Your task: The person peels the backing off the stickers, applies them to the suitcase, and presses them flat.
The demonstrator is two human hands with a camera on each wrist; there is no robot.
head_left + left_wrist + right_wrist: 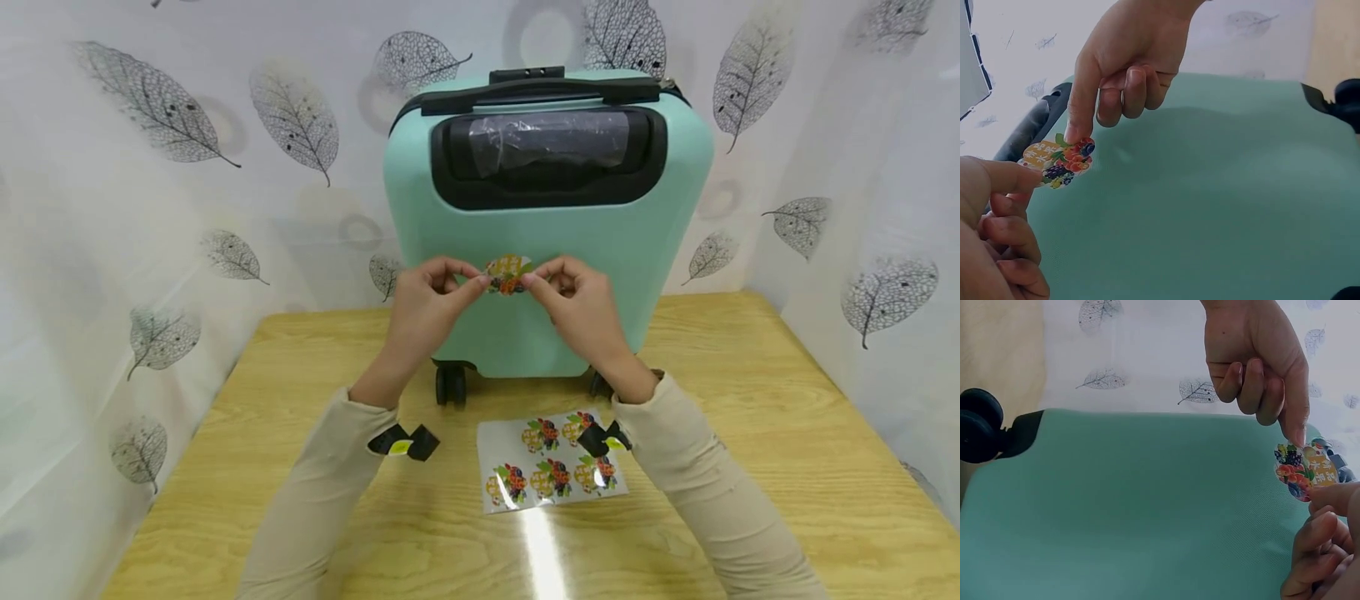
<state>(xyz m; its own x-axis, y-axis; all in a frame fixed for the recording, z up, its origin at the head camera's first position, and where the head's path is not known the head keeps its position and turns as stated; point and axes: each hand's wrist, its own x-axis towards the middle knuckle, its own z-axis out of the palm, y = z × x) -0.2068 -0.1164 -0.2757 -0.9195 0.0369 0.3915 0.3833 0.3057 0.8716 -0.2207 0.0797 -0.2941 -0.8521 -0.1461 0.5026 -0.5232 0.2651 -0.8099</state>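
Fruit-print sticker [508, 275], a small cut-out with lettering on a yellow-orange patch, is stretched between the fingertips of both hands. The left hand [429, 307] pinches one edge between thumb and index finger, and the right hand [579, 307] pinches the opposite edge likewise; the other fingers of each are curled in toward the palm. Such a thin piece probably wants an even, light pull: too slack and it may bow, too hard and it may crease. Grip on the very rim would best spare the adhesive, and level fingertips should keep the lettering straight. Pressing from the middle outward would likely leave fewer bubbles.

Just beyond the fingertips is the smooth shell of the mint-green suitcase [555, 237]; whether the sticker touches it, I cannot tell. Above the fingers sits the black handle recess [551, 196], partly covered by clear film [551, 142]. Below them, the sticker sheet [497, 440] lies on the wood-grain table [405, 533], bearing five more fruit prints. Farther out, behind the suitcase, hangs the leaf-patterned backdrop [300, 233].
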